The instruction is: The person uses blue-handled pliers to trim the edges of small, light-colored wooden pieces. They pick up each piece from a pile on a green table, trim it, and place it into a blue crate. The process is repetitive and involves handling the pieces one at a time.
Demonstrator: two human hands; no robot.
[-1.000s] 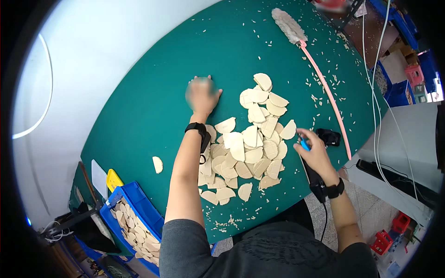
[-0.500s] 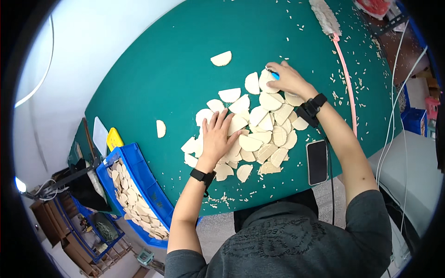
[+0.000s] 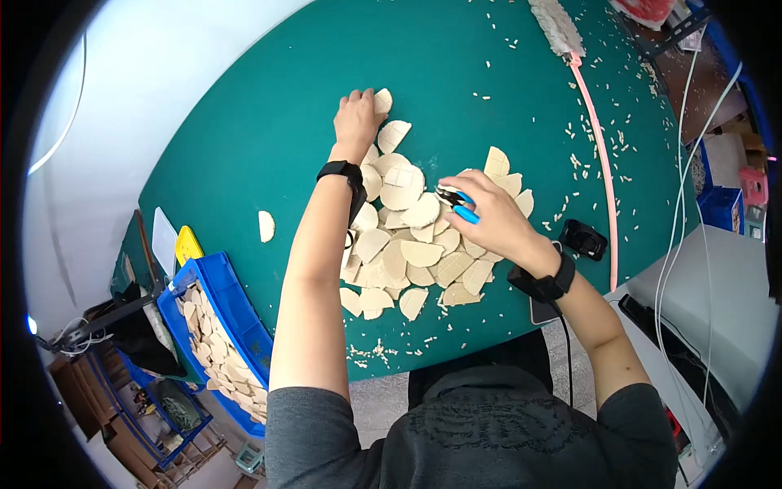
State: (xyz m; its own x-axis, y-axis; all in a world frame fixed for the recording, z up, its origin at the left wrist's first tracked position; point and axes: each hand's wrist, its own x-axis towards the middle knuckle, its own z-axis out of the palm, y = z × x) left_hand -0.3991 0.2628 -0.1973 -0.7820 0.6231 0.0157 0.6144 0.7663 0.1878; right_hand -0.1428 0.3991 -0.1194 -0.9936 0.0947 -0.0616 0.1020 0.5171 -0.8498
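A white wall (image 3: 155,90) flanks the green table (image 3: 244,147) above grey flooring (image 3: 380,398).

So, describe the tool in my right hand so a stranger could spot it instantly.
On the big green table lies a heap of pale, mostly half-round pieces. Over the heap's upper right part, the right hand holds a small hand tool. Its bright blue handles and dark head set it apart from the pale pieces around it.

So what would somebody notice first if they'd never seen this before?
Probably the big pile of pale, mostly half-round pieces in the middle of the green table. Next, maybe, the bright blue-handled tool in the right hand, and the fluffy duster with its pink handle, lying toward the table's right side.
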